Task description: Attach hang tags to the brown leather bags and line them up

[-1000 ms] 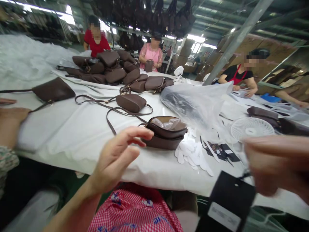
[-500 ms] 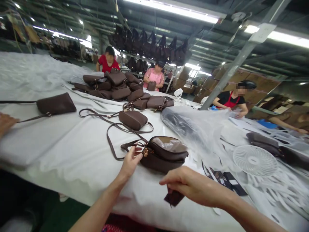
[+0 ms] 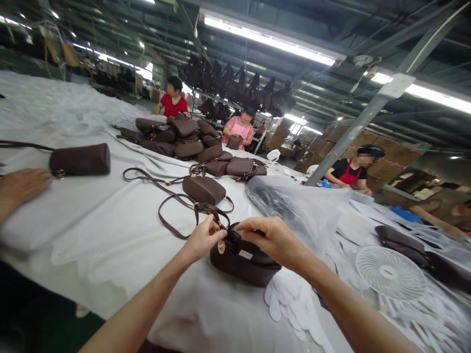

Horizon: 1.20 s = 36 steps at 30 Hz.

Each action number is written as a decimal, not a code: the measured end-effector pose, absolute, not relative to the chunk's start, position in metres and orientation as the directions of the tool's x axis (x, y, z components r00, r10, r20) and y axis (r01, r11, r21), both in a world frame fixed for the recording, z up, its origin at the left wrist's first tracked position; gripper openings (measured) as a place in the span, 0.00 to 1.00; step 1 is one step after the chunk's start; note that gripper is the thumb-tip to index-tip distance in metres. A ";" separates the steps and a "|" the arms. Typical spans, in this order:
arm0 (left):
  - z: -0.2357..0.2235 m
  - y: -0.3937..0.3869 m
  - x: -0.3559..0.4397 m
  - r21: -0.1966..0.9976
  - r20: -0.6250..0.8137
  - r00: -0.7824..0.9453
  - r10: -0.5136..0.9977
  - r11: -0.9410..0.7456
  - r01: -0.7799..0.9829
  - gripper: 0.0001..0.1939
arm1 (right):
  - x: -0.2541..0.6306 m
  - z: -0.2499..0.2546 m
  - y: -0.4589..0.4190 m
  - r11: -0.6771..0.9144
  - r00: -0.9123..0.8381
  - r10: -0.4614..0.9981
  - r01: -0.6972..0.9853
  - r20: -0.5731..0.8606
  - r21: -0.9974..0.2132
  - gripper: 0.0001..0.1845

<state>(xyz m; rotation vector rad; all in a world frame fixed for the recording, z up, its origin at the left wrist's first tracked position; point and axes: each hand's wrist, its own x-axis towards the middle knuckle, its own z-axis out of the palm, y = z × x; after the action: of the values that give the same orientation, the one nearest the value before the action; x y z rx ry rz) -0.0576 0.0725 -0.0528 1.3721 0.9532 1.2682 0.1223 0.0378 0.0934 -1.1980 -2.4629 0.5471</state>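
Note:
In front of me on the white-covered table sits a dark brown handbag (image 3: 239,274) with a round gold charm (image 3: 221,246) at its left end. My left hand (image 3: 204,239) pinches the thin strap (image 3: 211,210) beside that charm. Over the bag's top, my right hand (image 3: 275,240) is closed, its fingers bent down around a dark hang tag with a white label (image 3: 246,254) that lies against the bag's front. The fingertips of my right hand are partly hidden. The bag's opening is covered by this hand.
Behind lies another brown bag (image 3: 204,189), then a pile of bags (image 3: 184,142). At left, another person's hand (image 3: 27,189) rests by a bag (image 3: 81,159). Clear plastic (image 3: 294,196), white cut pieces (image 3: 294,301) and a white fan (image 3: 390,272) lie right. Several people work beyond.
My right hand has moved up with the dark tag from the table's front to the bag's top. My left hand stays at the strap end. The other person's hand moved right, nearer its bag.

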 end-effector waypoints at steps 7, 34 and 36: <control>-0.063 0.083 -0.047 0.958 0.257 0.089 0.962 -0.242 -0.151 0.19 | 0.121 0.071 0.041 0.495 -0.548 0.835 0.700 0.058 -0.514 0.11; -0.057 0.066 -0.029 0.856 -0.057 0.165 0.985 0.133 -0.500 0.19 | 0.106 0.025 0.033 0.422 -0.348 0.885 0.881 0.308 -0.215 0.09; -0.055 0.071 -0.028 0.849 -0.109 0.179 0.978 0.186 -0.495 0.18 | 0.109 0.024 0.034 0.415 -0.341 0.889 0.882 0.306 -0.223 0.10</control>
<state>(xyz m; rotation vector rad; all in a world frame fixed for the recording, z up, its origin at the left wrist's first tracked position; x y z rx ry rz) -0.0278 0.0713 -0.0548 0.7730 0.7837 1.2022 0.1086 0.0337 0.0239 -1.5179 -2.2974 0.0241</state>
